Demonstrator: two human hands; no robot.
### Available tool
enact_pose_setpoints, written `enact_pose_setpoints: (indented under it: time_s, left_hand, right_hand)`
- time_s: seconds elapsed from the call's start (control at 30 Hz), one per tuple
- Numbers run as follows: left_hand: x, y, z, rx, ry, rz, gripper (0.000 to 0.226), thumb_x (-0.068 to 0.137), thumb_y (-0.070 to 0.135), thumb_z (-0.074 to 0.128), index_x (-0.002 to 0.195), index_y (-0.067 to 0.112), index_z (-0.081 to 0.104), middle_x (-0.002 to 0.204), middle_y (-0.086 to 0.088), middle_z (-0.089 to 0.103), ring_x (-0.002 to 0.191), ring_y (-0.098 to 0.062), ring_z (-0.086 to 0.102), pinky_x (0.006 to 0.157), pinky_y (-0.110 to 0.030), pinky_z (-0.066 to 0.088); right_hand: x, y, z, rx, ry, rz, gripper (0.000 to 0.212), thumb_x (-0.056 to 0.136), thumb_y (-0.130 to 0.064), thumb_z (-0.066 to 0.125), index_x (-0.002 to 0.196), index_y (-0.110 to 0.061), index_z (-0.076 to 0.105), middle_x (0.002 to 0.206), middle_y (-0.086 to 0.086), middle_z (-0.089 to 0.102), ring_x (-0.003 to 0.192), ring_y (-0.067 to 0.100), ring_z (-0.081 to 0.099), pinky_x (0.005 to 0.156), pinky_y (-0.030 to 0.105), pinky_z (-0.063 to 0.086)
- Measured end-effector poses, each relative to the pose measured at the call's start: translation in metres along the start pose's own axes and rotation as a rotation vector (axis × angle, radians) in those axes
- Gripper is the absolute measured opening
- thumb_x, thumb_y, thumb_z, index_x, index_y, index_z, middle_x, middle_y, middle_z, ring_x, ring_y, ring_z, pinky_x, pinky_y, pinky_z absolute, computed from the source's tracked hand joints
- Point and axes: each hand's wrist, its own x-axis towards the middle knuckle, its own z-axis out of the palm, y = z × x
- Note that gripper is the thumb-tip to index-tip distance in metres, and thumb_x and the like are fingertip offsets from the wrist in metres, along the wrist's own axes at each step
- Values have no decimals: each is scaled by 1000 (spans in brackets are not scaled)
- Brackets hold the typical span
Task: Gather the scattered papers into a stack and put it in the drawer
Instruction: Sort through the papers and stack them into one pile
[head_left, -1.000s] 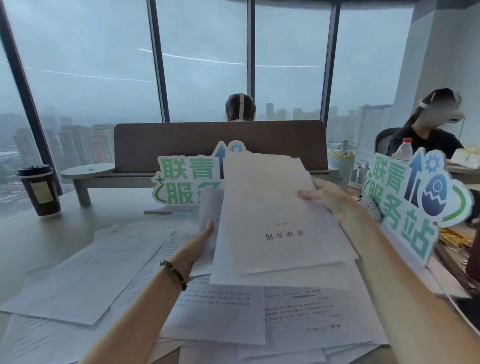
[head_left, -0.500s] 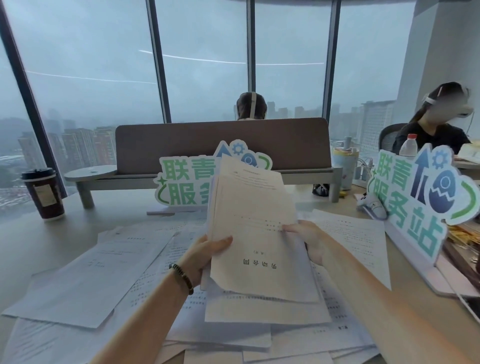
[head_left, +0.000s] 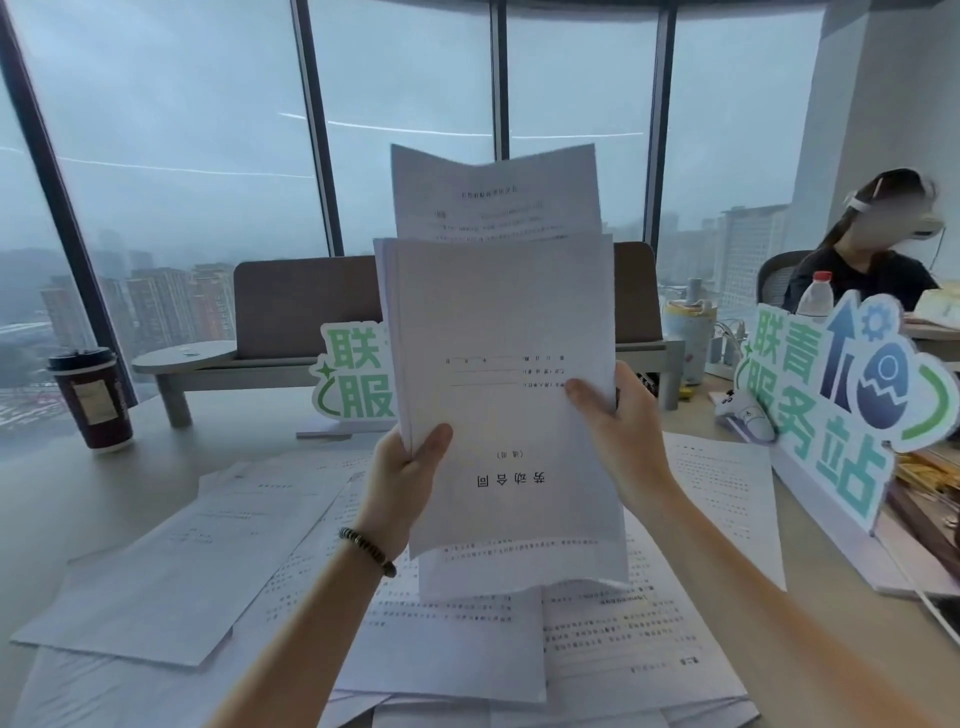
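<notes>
I've swung the bundle of papers (head_left: 498, 364) up from lying tilted to upright at frame centre, left hand (head_left: 405, 488) and right hand (head_left: 618, 441) both pinching its sides, ready to square; loose sheets (head_left: 171, 571) remain across the lower frame.

Worktop (head_left: 62, 499), pale and smooth, seen from above its near edge. Loose printed sheets (head_left: 467, 649) lie scattered and overlapping across its near and middle area; one separate sheet (head_left: 727, 499) lies to the right. A lidded dark paper cup (head_left: 91, 397) stands upright at far left, apart from the sheets. A brown divider on grey legs (head_left: 306, 306) crosses the far side. Two green-lettered standing signs rest on the surface: one at centre (head_left: 353, 379), one at right (head_left: 831, 410).
</notes>
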Motion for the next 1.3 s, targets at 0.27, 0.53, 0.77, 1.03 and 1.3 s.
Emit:
enact_pose_setpoints:
  time_s: [0.27, 0.53, 0.77, 1.03, 1.3]
  left_hand:
    - [-1, 2, 4, -50, 40, 32, 14, 95, 15, 59, 101, 21, 71, 96, 1, 77, 94, -20, 72, 79, -37, 59]
    - [-6, -4, -1, -159, -88, -196, 20, 92, 12, 61, 109, 10, 70, 100, -11, 76, 88, -26, 74, 74, -40, 59]
    - [-6, -8, -5, -188, -49, -225, 17, 90, 12, 63, 106, 11, 72, 100, -11, 76, 89, -26, 74, 80, -43, 59]
    - [-5, -7, -8, -168, -67, -228, 23, 90, 17, 64, 111, 7, 70, 102, -12, 76, 93, -28, 73, 79, -40, 60]
    - [-4, -9, -10, -173, -87, -241, 25, 89, 16, 65, 113, 8, 70, 105, -12, 75, 97, -30, 72, 86, -45, 57]
  right_hand:
    - [-11, -3, 8, -11, 7, -130, 19, 98, -38, 58, 106, -21, 52, 99, -9, 68, 93, 21, 66, 81, 53, 55]
    - [-12, 10, 9, -21, -66, -15, 22, 98, -31, 60, 117, -31, 49, 105, -13, 69, 92, 6, 69, 71, 23, 56]
    - [-11, 7, 11, 32, -62, 22, 38, 97, -29, 60, 129, -35, 41, 111, -4, 68, 96, 9, 68, 66, 18, 52]
    - [20, -26, 12, -15, -40, -167, 85, 94, -22, 65, 152, -46, 9, 135, -26, 50, 128, 5, 48, 112, 32, 38]
    - [58, -58, 10, -267, -90, -398, 88, 91, -21, 67, 154, -47, 12, 131, -15, 44, 112, 5, 40, 101, 30, 30]
